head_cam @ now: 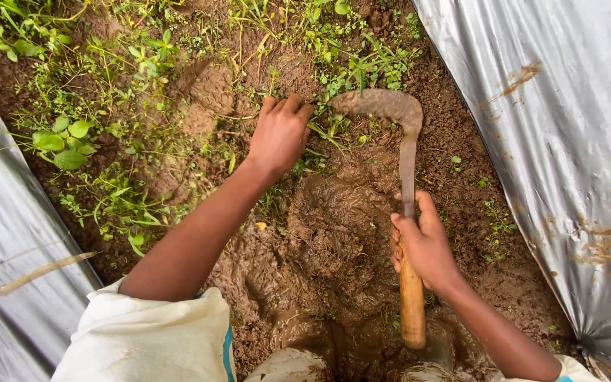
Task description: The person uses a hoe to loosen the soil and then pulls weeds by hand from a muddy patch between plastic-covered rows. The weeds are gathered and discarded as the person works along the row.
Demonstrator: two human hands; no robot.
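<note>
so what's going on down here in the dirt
A person crouches over a muddy furrow between two silver plastic sheets. The right hand grips a sickle by its wooden handle, its curved blade lying on the soil. The left hand presses into the weeds just beside the blade tip.
</note>
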